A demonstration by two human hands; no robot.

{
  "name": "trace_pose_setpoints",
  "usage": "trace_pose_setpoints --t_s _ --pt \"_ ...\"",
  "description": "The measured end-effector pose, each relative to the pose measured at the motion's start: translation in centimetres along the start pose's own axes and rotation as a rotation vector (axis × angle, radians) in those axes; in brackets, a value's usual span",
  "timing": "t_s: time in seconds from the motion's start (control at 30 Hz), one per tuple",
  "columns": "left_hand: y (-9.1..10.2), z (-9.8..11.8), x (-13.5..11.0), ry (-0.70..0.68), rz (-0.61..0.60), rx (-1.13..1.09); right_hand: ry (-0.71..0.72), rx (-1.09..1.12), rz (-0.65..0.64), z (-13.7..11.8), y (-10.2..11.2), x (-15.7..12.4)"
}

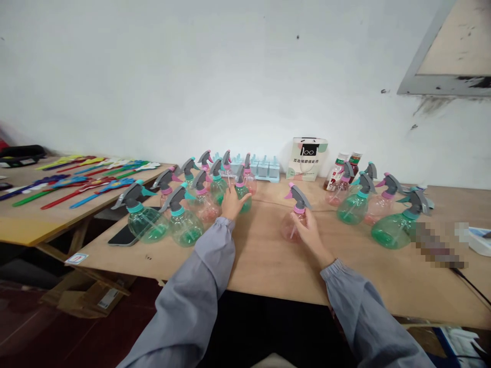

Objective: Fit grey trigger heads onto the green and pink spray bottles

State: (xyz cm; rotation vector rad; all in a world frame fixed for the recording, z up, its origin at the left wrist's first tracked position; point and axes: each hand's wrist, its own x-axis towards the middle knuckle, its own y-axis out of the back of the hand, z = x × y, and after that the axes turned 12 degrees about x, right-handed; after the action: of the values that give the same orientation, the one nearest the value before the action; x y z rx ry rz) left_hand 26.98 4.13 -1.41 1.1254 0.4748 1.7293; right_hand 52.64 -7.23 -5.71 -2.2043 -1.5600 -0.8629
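My right hand (310, 232) is wrapped round the body of a pink spray bottle (290, 227). That bottle stands upright on the wooden table, its grey trigger head and pink nozzle pointing left. My left hand (233, 204) is at the right end of a group of bottles, thumb spread away from the fingers. It lies in front of a green spray bottle (244, 193) and partly hides it; I cannot tell whether it touches it. Close to that hand stand another green spray bottle (218, 189) and a pink spray bottle (207, 207).
More green (391, 230) and pink spray bottles (378, 207) stand at the right. Behind are a pale blue mould tray (268, 168), a paper bag (307, 159) and red-brown bottles (337, 171). A phone (123, 236) lies front left. Colourful hand-shaped sticks (72, 191) cover the left table.
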Motion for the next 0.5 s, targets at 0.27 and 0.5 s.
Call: trace_pose_setpoints --t_s 0.27,0.5 --pt "0.6 1.2 -2.5 0.037 0.293 -0.151 0.000 0.003 -0.015 0.2 0.1 -0.2" --pt "1.5 7.6 -8.4 -0.455 -0.027 -0.500 0.086 0.036 -0.260 -0.8 -1.0 -1.3"
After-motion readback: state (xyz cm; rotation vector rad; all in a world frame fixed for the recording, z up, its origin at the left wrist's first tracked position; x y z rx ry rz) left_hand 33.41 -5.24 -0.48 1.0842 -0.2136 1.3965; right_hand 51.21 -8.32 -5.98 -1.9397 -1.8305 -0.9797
